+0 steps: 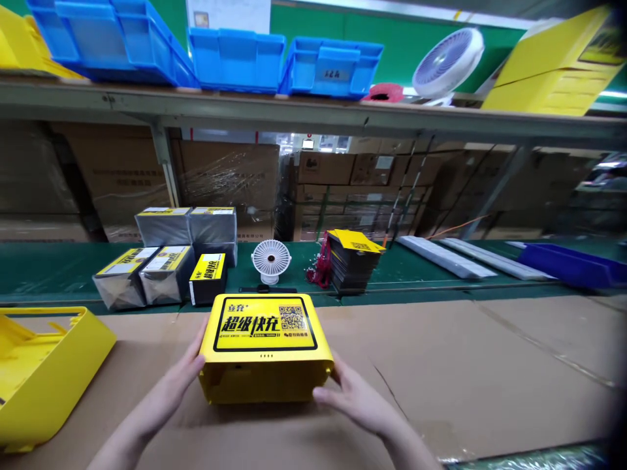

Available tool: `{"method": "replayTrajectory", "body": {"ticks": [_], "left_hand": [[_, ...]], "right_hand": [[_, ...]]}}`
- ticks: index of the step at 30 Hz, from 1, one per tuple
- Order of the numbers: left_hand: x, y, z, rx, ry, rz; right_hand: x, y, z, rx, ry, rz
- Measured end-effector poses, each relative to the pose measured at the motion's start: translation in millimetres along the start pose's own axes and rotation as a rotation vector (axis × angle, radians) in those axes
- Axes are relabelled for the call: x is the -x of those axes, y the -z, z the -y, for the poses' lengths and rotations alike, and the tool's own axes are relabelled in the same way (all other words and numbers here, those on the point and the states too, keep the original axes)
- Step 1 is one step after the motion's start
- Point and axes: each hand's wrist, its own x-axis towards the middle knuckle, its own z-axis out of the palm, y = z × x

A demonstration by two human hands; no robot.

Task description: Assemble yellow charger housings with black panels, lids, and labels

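A yellow plastic housing (267, 378) stands on the cardboard-covered bench in front of me, its hollow open side facing me. On its top is a yellow label with a black border, bold black characters and a QR code. My left hand (185, 365) grips its left side, the thumb at the near corner and the other fingers largely hidden along the wall. At the right side, my right hand (345, 388) clasps the lower near corner, its fingers partly behind the wall. A second yellow housing (63, 372) lies to the left, apart from my hands.
Behind the housing stand a small white fan (271, 261), several wrapped boxes (166, 267) and a stack of black-and-yellow cards (355, 261) beside red cords (321, 264). A blue tray (573, 264) sits far right. Blue bins (238, 60) line the overhead shelf (294, 114).
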Motion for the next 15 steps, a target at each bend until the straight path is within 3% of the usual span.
{"method": "replayTrajectory", "body": {"ticks": [2,5,7,9,11,12,13,15], "left_hand": [[13.9,-20.3,29.2,0.148,0.117,0.023],[24.3,-41.9,51.1,0.252,0.155,-0.115],[24.3,-45.2,45.2,0.291,0.169,-0.209],[20.0,-46.0,26.7,0.363,0.172,-0.231],[13.0,-53.6,4.2,0.408,0.182,-0.231],[9.3,-61.7,-5.8,0.395,0.182,-0.231],[5.7,-72.4,-13.8,0.358,0.172,-0.222],[0.3,-96.8,-22.7,0.252,0.127,-0.115]], "right_hand": [[3.8,-23.8,-22.5,0.134,-0.075,-0.169],[5.9,-38.7,-29.2,0.308,-0.128,-0.357],[9.7,-32.0,-15.0,0.390,-0.148,-0.406],[16.1,-23.0,5.9,0.541,-0.154,-0.494],[22.0,-24.1,22.6,0.710,-0.041,-0.621],[23.8,-30.5,26.3,0.781,0.083,-0.655],[24.5,-40.2,25.8,0.843,0.229,-0.648],[23.4,-63.0,11.8,0.934,0.482,-0.507]]}}
